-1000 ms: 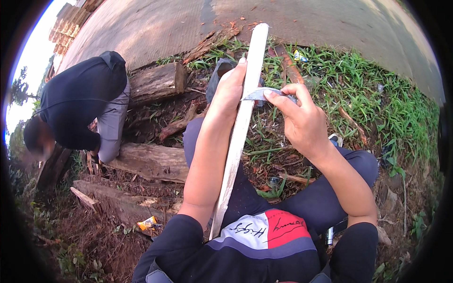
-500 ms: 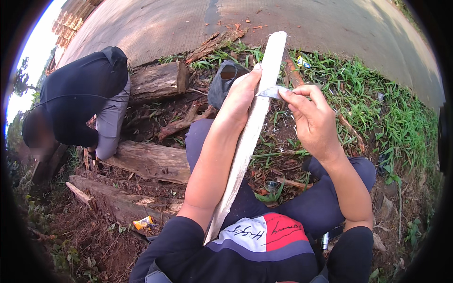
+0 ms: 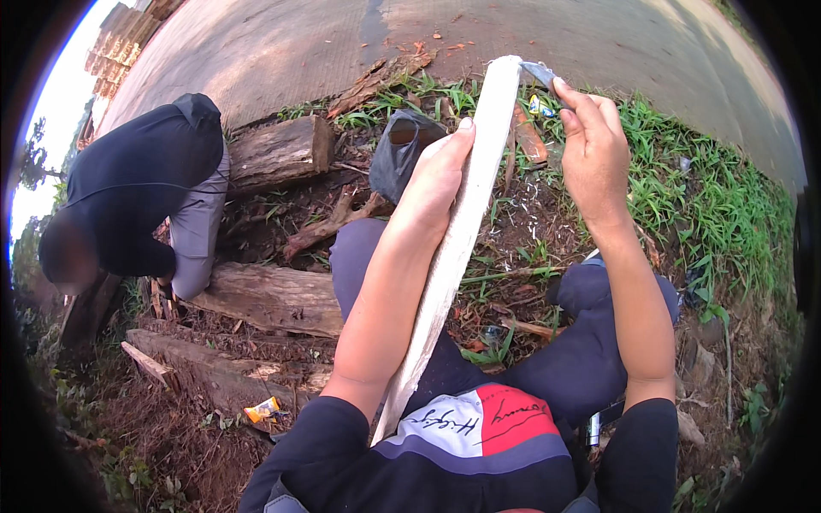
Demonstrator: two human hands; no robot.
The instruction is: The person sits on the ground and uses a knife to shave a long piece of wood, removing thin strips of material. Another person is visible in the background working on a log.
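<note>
A long pale wooden strip [image 3: 457, 256] slants from my lap up to the far side, its upper end over the pavement edge. My left hand [image 3: 440, 175] is wrapped round its upper half, thumb pointing along it. In my right hand [image 3: 596, 145] a small grey knife blade [image 3: 539, 73] is pinched between thumb and fingers, its tip at the far right corner of the strip's upper end. The knife's grip is hidden in the fingers. White shavings lie scattered on the soil below.
At left a person in dark clothes [image 3: 141, 175] bends over beside weathered logs [image 3: 274, 295]. A black plastic bag [image 3: 393, 158] stands beyond my left forearm. Grass [image 3: 710, 214] grows on the right, before a concrete road [image 3: 479, 34]. A yellow wrapper [image 3: 262, 409] lies near my left elbow.
My right hand has moved the knife away from me along the wooden strip, from beside my left thumb to its far end. My left hand keeps its hold.
</note>
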